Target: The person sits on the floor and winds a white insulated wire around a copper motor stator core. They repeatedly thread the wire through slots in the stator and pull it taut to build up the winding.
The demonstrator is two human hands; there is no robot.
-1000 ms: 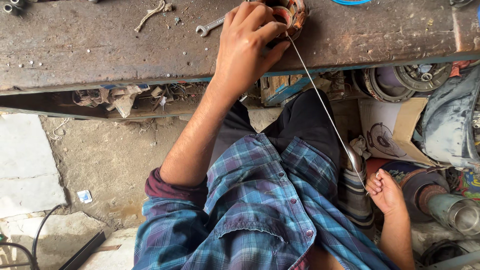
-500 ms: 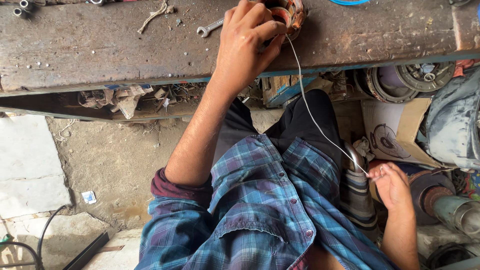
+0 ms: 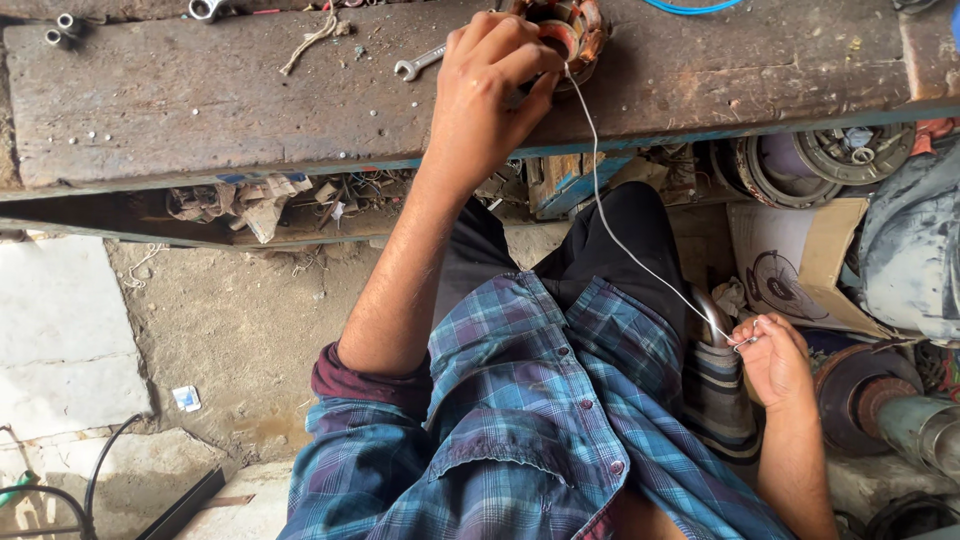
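Outstretched, left hand (image 3: 490,95) grips the motor stator (image 3: 565,35); lowered right hand (image 3: 772,358) pinches white string (image 3: 620,240)

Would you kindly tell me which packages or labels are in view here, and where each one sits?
Cardboard box: right, under the bench, brown flaps, white face with a dark fan drawing.
Small wrapper: on the ground at left, white with blue.
Crumpled paper: on the shelf under the bench, greyish.

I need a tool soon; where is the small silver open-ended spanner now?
The small silver spanner lies on the worn wooden bench, just beside the left hand.
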